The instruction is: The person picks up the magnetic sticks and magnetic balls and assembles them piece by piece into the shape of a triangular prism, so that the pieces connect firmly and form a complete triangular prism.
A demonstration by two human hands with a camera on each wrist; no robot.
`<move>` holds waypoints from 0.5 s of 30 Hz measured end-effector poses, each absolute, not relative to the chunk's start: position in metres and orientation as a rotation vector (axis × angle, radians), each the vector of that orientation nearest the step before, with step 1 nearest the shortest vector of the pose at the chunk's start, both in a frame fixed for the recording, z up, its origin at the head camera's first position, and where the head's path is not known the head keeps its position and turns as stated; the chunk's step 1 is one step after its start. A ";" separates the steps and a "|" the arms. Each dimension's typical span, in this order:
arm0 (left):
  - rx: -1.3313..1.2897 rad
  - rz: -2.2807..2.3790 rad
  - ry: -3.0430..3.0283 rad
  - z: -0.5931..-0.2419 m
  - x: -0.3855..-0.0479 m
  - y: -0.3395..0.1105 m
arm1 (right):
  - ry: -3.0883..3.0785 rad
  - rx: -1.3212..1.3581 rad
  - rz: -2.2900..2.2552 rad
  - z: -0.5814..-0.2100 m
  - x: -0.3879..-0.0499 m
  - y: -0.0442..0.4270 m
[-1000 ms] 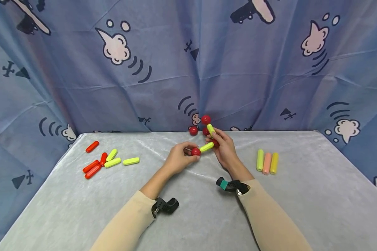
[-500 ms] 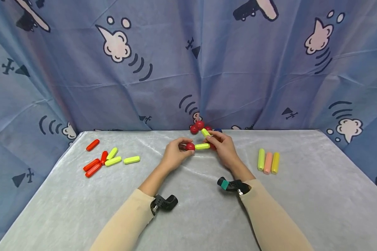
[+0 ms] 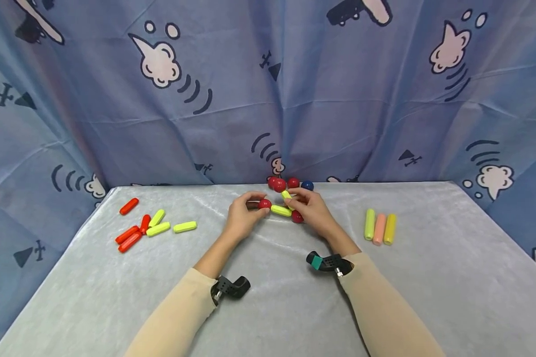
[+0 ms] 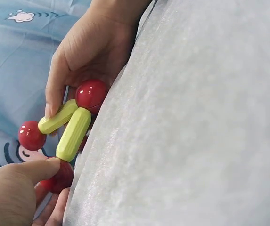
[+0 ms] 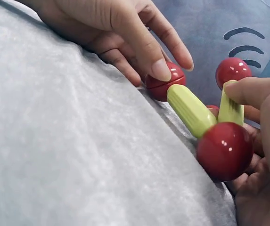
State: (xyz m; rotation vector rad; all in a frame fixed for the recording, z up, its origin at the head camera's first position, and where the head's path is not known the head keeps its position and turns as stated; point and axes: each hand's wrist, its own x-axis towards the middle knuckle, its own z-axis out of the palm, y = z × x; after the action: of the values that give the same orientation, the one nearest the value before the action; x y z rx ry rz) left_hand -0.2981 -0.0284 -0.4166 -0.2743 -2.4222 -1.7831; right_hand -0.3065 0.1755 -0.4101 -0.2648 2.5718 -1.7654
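Two yellow-green rods and three red balls are joined in a V. My left hand (image 3: 242, 213) holds the red ball (image 3: 264, 204) at one end, thumb on its near side. From it one yellow-green rod (image 3: 281, 210) runs to the corner red ball (image 5: 225, 151). My right hand (image 3: 311, 210) pinches the other yellow-green rod (image 4: 58, 116) between thumb and fingers. At that rod's far end is the third red ball (image 4: 32, 135). Behind the hands, more red balls (image 3: 293, 183) and a blue ball (image 3: 307, 185) lie at the table's back edge.
On the left of the grey-clothed table (image 3: 268, 307) lie several red rods (image 3: 129, 242) and loose yellow-green rods (image 3: 185, 226). To the right, a green (image 3: 369, 224), a pink (image 3: 379, 229) and a yellow stick (image 3: 390, 229) lie side by side. A blue patterned curtain (image 3: 232, 74) hangs behind.
Both hands have shifted slightly left with the joined pieces, and the V has turned. The corner ball now sits nearer me, and the blue ball has come into view behind the right hand.
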 end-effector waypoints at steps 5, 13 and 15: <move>-0.248 -1.829 -2.363 -0.418 -0.299 -0.031 | 2.544 -0.239 -1.753 -0.409 -0.306 0.174; -0.243 -1.895 -2.289 -0.418 -0.299 -0.032 | 2.514 -0.245 -1.734 -0.407 -0.305 0.176; -0.256 -1.910 -2.279 -0.418 -0.299 -0.032 | 2.523 -0.250 -1.708 -0.406 -0.305 0.176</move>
State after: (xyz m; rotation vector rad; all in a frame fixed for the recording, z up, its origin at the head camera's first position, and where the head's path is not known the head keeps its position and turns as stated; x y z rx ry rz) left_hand -0.2989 -0.0317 -0.4178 -0.2559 -2.2794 -1.9096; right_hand -0.3053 0.1757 -0.4060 -0.2497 2.5233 -1.7076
